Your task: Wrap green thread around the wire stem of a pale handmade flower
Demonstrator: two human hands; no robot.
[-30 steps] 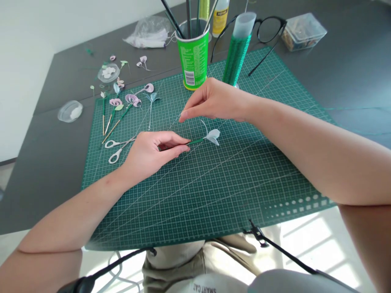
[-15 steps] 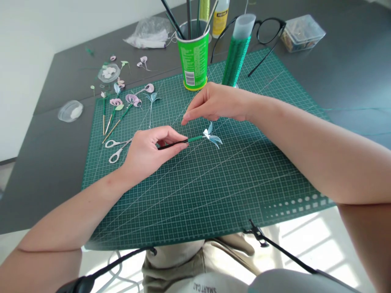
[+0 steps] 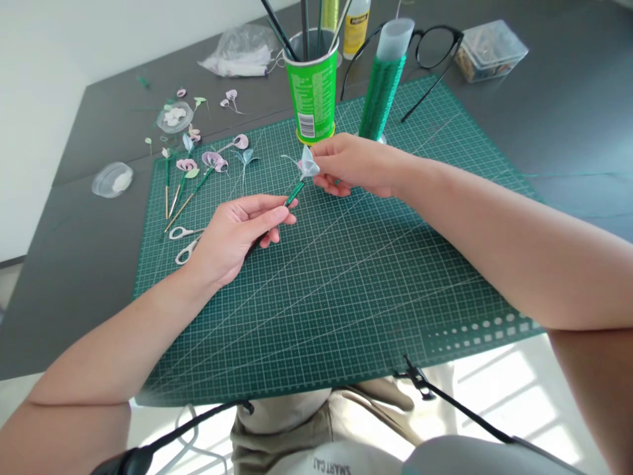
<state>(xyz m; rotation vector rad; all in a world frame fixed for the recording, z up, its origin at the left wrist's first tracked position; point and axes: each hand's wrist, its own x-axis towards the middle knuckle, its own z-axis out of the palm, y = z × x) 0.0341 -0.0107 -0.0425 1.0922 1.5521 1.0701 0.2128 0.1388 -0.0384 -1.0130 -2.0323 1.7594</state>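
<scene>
While left hand (image 3: 242, 231) clamps stem (image 3: 295, 193), grip unclear in right hand (image 3: 346, 163), open mat (image 3: 356, 297) reaches near edge.

The cutting mat (image 3: 376, 277) has a matt, plastic-looking surface, the green cup (image 3: 314, 92) a smooth, glossy finish, the storage box (image 3: 492, 51) clear, shiny plastic, and the held flower (image 3: 309, 165) a thin, matt, cloth-like look.

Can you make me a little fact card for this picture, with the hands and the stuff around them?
Left hand: holds a pale blue flower by its stem
Right hand: close to the petals; touching or not is hard to tell
Underneath: green mat
Partly hidden by left hand: white scissors
Behind right hand: green cup holding sticks; green spool
</scene>
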